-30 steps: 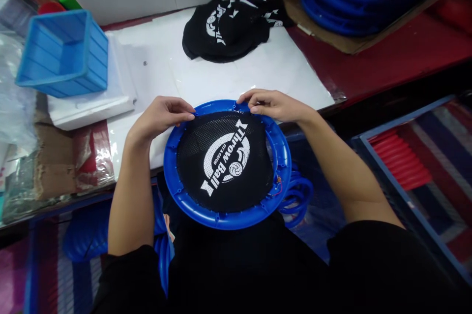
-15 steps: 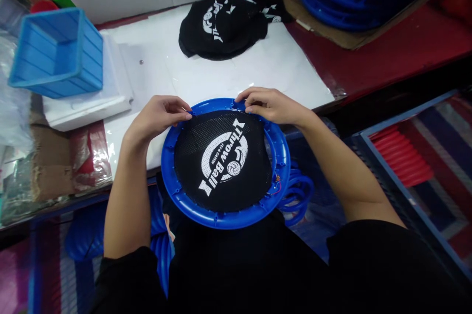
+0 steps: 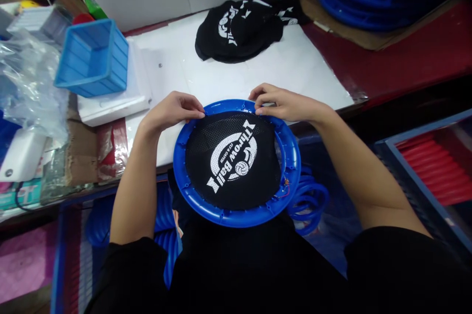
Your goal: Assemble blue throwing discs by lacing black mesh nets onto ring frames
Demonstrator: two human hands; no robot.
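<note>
**Stiff outside, soft within**

Blue ring (image 3: 236, 218) at the near edge of the white-topped bench (image 3: 313, 73), black mesh (image 3: 234, 161) spread inside it. Person's left hand (image 3: 173, 111) pinches the mesh edge against the far rim; right hand (image 3: 285, 101) touches the rim farther right, cannot tell whether gripping. Ring likely light, rigid, perhaps slick; mesh soft, apt to slip. Best held by plain rim, clear of the delicate wires (image 3: 286, 188).

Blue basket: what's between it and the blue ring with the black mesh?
In the head view: the end of the white slab, a little white sheet, then the left hand at the blue ring.
</note>
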